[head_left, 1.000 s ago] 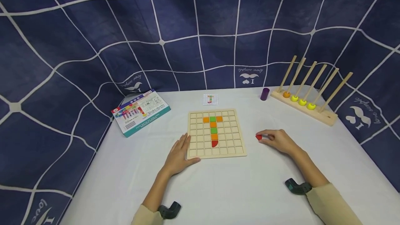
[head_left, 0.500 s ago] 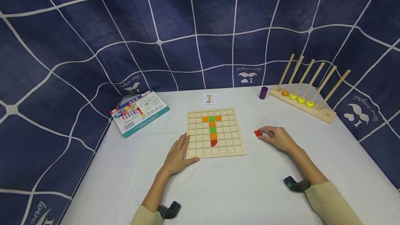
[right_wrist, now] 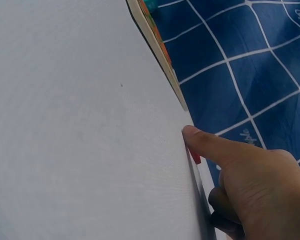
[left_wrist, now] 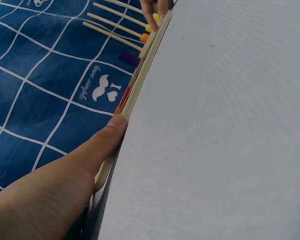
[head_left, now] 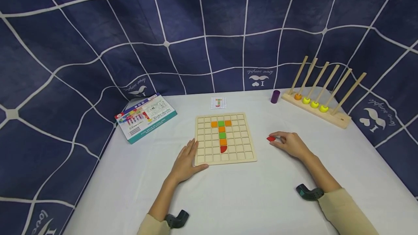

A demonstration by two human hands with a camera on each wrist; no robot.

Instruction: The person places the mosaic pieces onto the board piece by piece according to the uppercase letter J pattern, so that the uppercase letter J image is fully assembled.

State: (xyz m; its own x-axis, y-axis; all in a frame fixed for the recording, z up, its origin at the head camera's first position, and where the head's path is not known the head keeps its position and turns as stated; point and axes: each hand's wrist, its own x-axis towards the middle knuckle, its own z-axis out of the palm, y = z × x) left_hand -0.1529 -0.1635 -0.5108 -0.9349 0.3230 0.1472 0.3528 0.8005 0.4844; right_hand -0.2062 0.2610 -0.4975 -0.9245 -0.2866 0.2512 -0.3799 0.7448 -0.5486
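Observation:
Toward the right of the head view, my right hand [head_left: 291, 145] pinches a small red tile [head_left: 271, 138] between thumb and fingertips, close over the white table. In the right wrist view part of the red tile [right_wrist: 195, 155] shows beneath the hand [right_wrist: 260, 185]. A wooden grid board [head_left: 241, 144] lies flat in the middle. My left hand [head_left: 185, 165] rests at its near left corner, fingers straight along the left side and thumb at the front edge. Orange and green square tiles and a red rounded tile [head_left: 223, 149] form a J-like shape on the board.
Behind the board lies a small pattern card [head_left: 218, 103] with a similar figure. A printed box [head_left: 146, 118] is at the back left. At the back right stand a purple cylinder [head_left: 275, 97] and a wooden peg stand [head_left: 333, 117] with several beads. A blue curtain [head_left: 183, 17] hangs behind.
The red tile has turned and shifted slightly within my right fingertips, which stay right of the board. My left hand keeps its place at the board's corner.

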